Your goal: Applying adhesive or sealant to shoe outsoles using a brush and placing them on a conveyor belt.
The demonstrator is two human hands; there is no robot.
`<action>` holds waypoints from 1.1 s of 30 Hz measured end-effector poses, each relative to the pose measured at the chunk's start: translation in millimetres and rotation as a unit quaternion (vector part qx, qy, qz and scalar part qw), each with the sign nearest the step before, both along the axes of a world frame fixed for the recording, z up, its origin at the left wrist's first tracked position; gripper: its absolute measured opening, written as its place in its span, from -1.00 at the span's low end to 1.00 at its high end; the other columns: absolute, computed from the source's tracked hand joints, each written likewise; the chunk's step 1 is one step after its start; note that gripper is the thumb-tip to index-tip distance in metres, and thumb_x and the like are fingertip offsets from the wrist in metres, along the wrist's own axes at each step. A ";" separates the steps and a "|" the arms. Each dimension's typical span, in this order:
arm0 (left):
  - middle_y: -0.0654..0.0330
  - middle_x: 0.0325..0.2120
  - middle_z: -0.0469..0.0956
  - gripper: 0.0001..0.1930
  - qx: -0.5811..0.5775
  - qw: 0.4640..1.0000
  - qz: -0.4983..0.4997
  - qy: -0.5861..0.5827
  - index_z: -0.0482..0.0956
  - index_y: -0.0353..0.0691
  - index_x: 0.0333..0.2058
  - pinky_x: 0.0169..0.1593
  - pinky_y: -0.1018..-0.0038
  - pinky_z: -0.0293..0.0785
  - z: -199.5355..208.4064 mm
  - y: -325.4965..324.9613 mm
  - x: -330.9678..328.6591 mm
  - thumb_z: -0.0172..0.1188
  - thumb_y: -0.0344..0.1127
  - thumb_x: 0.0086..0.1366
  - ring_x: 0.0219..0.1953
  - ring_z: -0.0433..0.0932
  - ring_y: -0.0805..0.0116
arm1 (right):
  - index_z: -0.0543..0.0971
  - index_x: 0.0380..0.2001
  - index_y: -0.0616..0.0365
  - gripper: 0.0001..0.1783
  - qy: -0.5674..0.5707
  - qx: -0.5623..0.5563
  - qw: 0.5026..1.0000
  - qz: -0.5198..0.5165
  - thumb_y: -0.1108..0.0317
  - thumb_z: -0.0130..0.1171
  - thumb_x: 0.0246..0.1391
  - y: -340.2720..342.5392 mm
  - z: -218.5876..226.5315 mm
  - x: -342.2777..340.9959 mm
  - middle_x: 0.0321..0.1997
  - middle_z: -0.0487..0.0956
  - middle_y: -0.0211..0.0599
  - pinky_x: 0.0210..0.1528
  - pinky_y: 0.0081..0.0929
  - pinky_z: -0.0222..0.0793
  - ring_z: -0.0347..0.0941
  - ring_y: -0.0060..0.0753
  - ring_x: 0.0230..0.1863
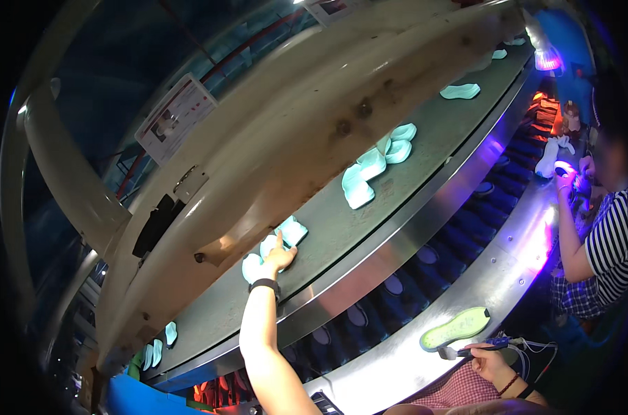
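My left hand point(279, 257), with a dark band at the wrist, reaches over the green conveyor belt point(328, 242). Its index finger and thumb are spread, and the fingers lie at a group of pale turquoise shoe soles point(292, 231); the other fingers are partly hidden. Low on the right, my right hand point(492, 365) grips a brush point(452, 353) with a flat, light head and a dark handle, with thin tubes or cords beside it. Just beyond the brush head, a yellow-green shoe sole point(456, 328) rests on the shiny metal ledge point(369, 387).
Farther along the belt lie more turquoise soles point(357, 187). A big beige housing point(272, 166) overhangs the belt. Between belt and ledge runs a dark channel carrying shoe parts point(393, 284). At right, a person in a striped shirt point(608, 232) works under purple light.
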State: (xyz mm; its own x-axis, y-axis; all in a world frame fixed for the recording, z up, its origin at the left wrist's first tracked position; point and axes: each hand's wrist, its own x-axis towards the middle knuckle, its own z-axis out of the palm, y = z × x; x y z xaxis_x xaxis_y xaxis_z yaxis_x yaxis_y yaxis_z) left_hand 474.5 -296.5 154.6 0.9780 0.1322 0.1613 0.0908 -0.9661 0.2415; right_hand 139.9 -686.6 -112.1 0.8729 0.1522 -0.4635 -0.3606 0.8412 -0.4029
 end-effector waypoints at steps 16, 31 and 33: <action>-0.07 -0.29 0.51 -0.62 0.352 0.932 -0.083 0.020 0.47 -0.31 -0.20 0.05 0.32 0.26 3.4 50.5 -33.9 -0.02 -0.10 0.18 -0.13 0.44 -0.01 | 0.51 -0.26 0.33 -0.78 -0.074 -0.054 0.995 -0.043 0.57 -0.01 -0.03 12.3 -16.0 -8.0 -0.35 0.56 -0.12 -0.61 -0.63 0.31 0.42 -0.47 -0.62; -0.05 -0.10 0.39 -0.46 -0.842 0.522 -0.134 -0.012 0.24 -0.38 0.02 -0.07 0.22 0.46 -138.4 48.9 -318.7 0.09 -0.49 -0.01 -0.02 0.37 -0.13 | 0.54 -0.31 0.23 -0.81 -0.170 -0.157 0.971 -0.051 0.52 0.13 -0.09 47.1 45.5 12.2 -0.31 0.55 -0.33 -0.32 -0.67 0.32 0.44 -0.58 -0.31; -0.15 -0.01 0.30 -0.22 -0.857 0.497 -0.134 0.023 0.14 -0.24 0.12 -0.12 -0.30 0.25 -167.2 51.0 -364.7 0.14 0.09 0.01 0.02 0.29 -0.25 | 0.54 -0.31 0.24 -0.82 -0.188 -0.151 0.969 -0.054 0.50 0.13 -0.07 49.3 45.7 12.8 -0.29 0.55 -0.32 -0.29 -0.65 0.33 0.43 -0.58 -0.30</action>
